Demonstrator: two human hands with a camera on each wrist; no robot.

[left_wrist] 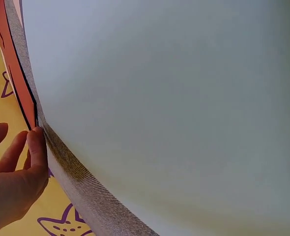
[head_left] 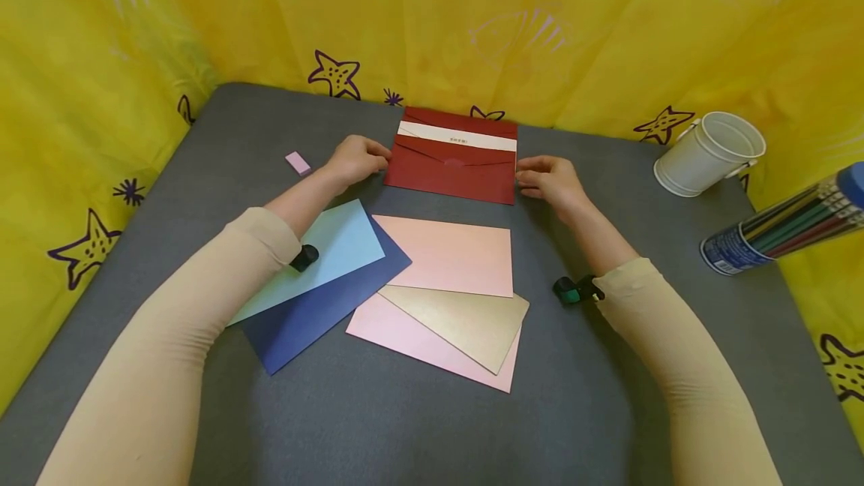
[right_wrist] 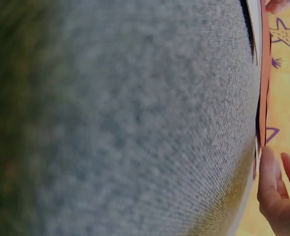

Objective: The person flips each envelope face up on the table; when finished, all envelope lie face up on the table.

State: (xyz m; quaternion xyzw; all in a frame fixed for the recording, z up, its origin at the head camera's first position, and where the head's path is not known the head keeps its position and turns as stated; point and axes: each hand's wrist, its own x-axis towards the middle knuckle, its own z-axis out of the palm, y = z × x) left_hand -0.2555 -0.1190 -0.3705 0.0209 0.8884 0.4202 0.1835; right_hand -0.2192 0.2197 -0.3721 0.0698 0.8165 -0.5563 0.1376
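A red envelope (head_left: pixel 449 171) with a white paper band (head_left: pixel 459 136) across it lies flat at the back of the grey table. At its left edge, the fingertips of my left hand (head_left: pixel 360 160) touch it. My right hand (head_left: pixel 553 180) has its fingertips against the opposite edge. In the left wrist view the thumb of the left hand (left_wrist: pixel 14 184) stands apart from the envelope (left_wrist: pixel 17 73). The right wrist view has the right hand (right_wrist: pixel 280 196) with a fingertip at the envelope's end (right_wrist: pixel 264 108), its other fingers spread away.
Nearer me lie a peach envelope (head_left: pixel 442 255), a gold one (head_left: pixel 472 321) and a pink one (head_left: pixel 432 340), overlapping. Light blue (head_left: pixel 337 246) and navy (head_left: pixel 324 321) ones lie under the left forearm. An eraser (head_left: pixel 298 163), white bucket (head_left: pixel 705 156) and pencil tub (head_left: pixel 736 250) stand around.
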